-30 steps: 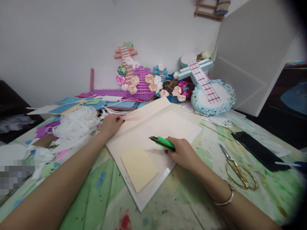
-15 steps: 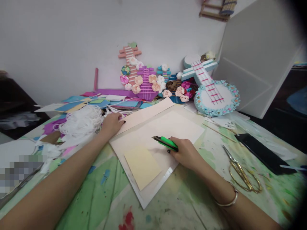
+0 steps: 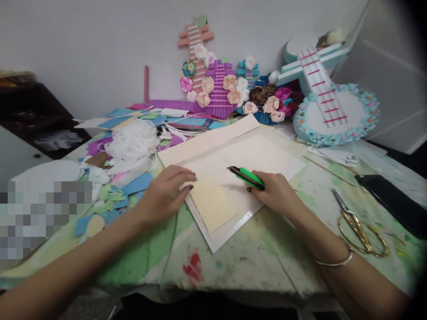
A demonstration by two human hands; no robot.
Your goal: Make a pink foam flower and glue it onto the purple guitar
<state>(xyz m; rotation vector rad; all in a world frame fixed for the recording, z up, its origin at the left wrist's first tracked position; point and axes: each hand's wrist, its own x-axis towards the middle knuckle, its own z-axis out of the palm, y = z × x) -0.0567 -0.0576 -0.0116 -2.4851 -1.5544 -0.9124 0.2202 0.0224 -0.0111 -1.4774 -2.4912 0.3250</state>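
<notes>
My right hand (image 3: 275,189) grips a green utility knife (image 3: 248,177), its blade pointing left above a pale pink sheet (image 3: 263,153). My left hand (image 3: 170,191) hovers by the upper left corner of a small cream paper piece (image 3: 215,204), thumb and fingers apart with nothing seen between them. Whether its fingertips touch the paper I cannot tell. The cream piece lies on the near part of the pink sheet, over a clear-edged board (image 3: 213,249). A separate pale pink strip (image 3: 210,140) lies along the sheet's far left side.
Gold-handled scissors (image 3: 356,226) and a black phone (image 3: 392,202) lie to the right. A tangle of white cord (image 3: 135,140) and paper scraps (image 3: 113,195) cover the left. Behind stand a purple paper instrument (image 3: 218,100) and a light blue one (image 3: 336,106) with several paper flowers.
My left hand has left the pink strip and come nearer, to the cream paper's corner. My right hand still holds the utility knife. The camera view has tilted down and shifted left.
</notes>
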